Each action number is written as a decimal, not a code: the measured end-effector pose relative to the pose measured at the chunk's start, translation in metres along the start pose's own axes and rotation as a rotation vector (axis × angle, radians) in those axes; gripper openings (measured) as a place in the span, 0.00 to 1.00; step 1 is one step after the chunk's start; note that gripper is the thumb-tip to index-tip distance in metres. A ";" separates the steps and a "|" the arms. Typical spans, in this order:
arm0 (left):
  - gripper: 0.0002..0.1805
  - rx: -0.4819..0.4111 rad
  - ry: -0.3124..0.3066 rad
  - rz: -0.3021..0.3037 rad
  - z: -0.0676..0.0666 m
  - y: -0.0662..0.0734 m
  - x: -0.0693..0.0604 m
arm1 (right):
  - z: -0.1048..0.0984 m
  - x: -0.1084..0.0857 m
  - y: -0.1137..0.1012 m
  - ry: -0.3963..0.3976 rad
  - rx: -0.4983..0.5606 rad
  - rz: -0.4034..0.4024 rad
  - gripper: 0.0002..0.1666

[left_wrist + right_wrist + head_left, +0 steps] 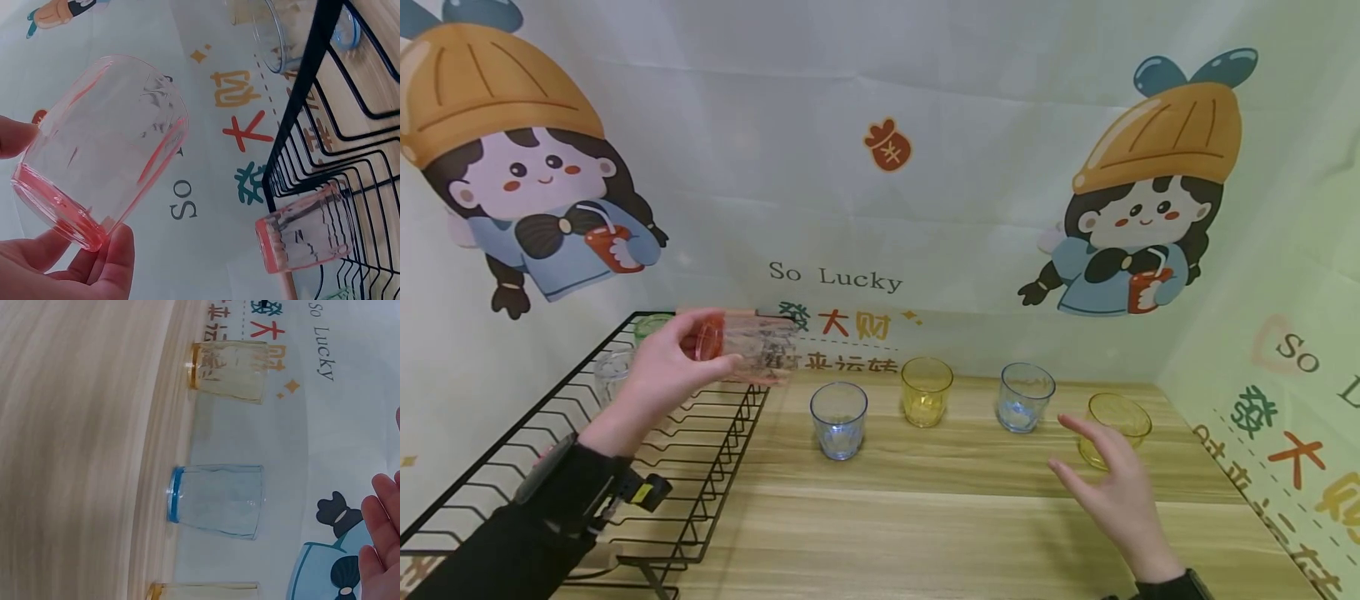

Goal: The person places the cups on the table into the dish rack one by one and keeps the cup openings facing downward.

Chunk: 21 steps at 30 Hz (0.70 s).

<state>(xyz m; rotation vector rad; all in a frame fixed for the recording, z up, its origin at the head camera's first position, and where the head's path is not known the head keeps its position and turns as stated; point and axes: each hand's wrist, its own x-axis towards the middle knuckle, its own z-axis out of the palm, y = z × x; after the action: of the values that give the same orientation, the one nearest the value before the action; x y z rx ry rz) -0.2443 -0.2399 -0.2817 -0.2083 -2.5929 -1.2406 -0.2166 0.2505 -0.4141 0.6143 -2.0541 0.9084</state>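
My left hand [662,362] holds a pink-tinted glass [752,346] on its side above the rack's back right corner, base toward the palm. The left wrist view shows this glass [112,144] between the thumb and the fingers [119,256]. My right hand [1116,496] is raised over the table with thumb and fingers apart, holding nothing. It is nearest to a yellow glass [1093,452] at the right. Further left stand a blue glass [1026,400], a yellow glass [927,393] and another blue glass [839,423].
A black wire rack [715,483] stands at the left. On it are a green glass [647,327], a clear glass [612,373] and a second pink glass [309,231]. Behind the wooden table [955,542] hangs a printed cloth [970,167], which also covers the right side.
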 end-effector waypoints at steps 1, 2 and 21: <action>0.42 -0.002 -0.002 -0.002 0.000 -0.001 0.001 | 0.000 -0.001 0.000 -0.005 -0.003 -0.001 0.39; 0.42 0.000 -0.004 -0.006 -0.001 -0.002 0.001 | -0.001 -0.001 0.001 -0.010 -0.007 0.001 0.39; 0.42 0.117 -0.048 -0.024 -0.013 -0.020 0.015 | -0.003 -0.009 0.013 -0.103 -0.061 -0.008 0.41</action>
<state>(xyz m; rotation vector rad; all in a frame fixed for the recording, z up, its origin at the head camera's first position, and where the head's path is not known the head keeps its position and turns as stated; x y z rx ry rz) -0.2610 -0.2624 -0.2849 -0.1872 -2.7062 -1.0997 -0.2191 0.2619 -0.4251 0.6482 -2.1615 0.8216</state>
